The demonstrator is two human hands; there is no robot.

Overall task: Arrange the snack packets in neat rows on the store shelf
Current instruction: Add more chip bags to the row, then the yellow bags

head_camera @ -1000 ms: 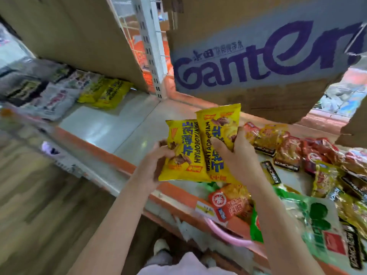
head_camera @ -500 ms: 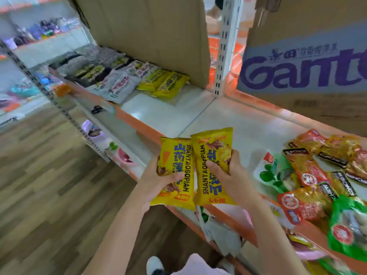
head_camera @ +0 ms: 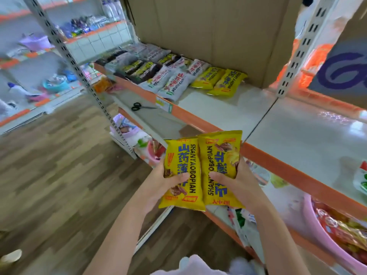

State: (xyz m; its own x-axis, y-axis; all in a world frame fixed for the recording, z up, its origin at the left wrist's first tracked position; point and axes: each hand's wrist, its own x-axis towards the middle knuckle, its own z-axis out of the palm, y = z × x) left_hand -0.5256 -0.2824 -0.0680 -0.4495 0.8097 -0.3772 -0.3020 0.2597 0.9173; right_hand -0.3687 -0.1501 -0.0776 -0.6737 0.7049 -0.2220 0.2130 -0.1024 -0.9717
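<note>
The left hand [head_camera: 158, 184] holds the left yellow snack packet [head_camera: 181, 173], its thumb laid across the front face and its fingers curled behind. The right hand [head_camera: 238, 182] holds the right yellow snack packet [head_camera: 220, 169] in the same manner, thumb across the front. Each grip is closed around its own packet. The two packets stand upright, side by side, their inner long edges touching, in front of the orange front edge of the white store shelf [head_camera: 228, 112] and not resting on it. On the far left portion of that shelf, packets lie in rows: two yellow packets [head_camera: 218, 81] near the back, just beside a row of white packets [head_camera: 174, 82], with dark packets [head_camera: 141, 71] further left. A cardboard box [head_camera: 208, 34] stands at the back edge behind them. Black scissors [head_camera: 137, 106] lie on the lower shelf. A pink basin [head_camera: 333, 243] holding red packets sits at lower right.
</note>
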